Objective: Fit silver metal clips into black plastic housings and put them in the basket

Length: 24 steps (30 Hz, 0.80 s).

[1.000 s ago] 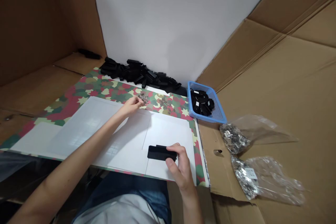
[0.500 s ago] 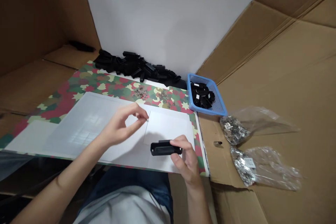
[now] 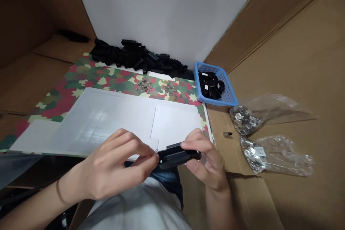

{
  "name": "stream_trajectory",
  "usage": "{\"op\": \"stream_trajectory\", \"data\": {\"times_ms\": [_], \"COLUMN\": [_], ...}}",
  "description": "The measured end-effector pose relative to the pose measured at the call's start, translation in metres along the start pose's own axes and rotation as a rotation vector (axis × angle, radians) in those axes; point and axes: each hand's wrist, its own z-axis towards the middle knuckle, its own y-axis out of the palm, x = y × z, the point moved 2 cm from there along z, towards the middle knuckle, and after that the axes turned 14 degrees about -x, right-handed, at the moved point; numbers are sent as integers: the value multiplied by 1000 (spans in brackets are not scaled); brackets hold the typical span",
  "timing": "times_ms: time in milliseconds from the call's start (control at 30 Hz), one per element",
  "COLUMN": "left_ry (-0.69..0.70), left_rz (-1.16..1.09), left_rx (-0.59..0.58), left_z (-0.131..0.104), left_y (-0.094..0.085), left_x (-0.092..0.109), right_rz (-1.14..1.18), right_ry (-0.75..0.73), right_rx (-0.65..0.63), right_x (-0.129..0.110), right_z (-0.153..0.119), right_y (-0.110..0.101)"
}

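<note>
A long black plastic housing [image 3: 176,156] with a hollow channel is pinched at its right end by my right hand [image 3: 206,158]. At its left end, my left hand [image 3: 121,163] has thumb and fingertips pressed together around a tiny shiny metal piece [image 3: 156,151], too small to name. The fingertips meet the housing's end, and they partly hide the metal piece. Both hands are held over the near edge of the white sheet [image 3: 175,118]. Two small heaps of tiny metal parts [image 3: 145,85] lie on the camouflage-patterned cover [image 3: 104,75] beyond the sheet.
Black plastic pieces [image 3: 134,57] are piled along the white wall. A blue basket [image 3: 233,100] at the back right holds more black pieces. To the right, two clear bags [image 3: 246,120] of metal parts lie on cardboard, near a small metal object [image 3: 228,134].
My left hand has come down and right, bringing its pinched fingertips to the housing's left end. My right hand has shifted the housing slightly right and tilted it. The view has shifted a little.
</note>
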Motion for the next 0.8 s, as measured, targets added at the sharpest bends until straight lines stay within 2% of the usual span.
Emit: {"op": "stream_trajectory", "data": {"times_ms": [233, 400, 500, 633, 800], "left_ry": [72, 278, 349, 356, 273], "left_rz": [-25, -17, -18, -13, -206], "left_rx": [-149, -201, -168, -176, -235], "left_z": [4, 21, 23, 16, 14], "left_y": [-3, -15, -17, -10, -9], "left_x": [0, 9, 12, 11, 9], "right_rz": [-42, 23, 74, 109, 222], "right_ry": [-18, 0, 9, 24, 80], "right_rx": [-7, 14, 54, 81, 92], "right_x": [-6, -4, -1, 1, 3], "right_z": [5, 4, 3, 6, 10], "right_y": [-2, 1, 4, 7, 12]}}
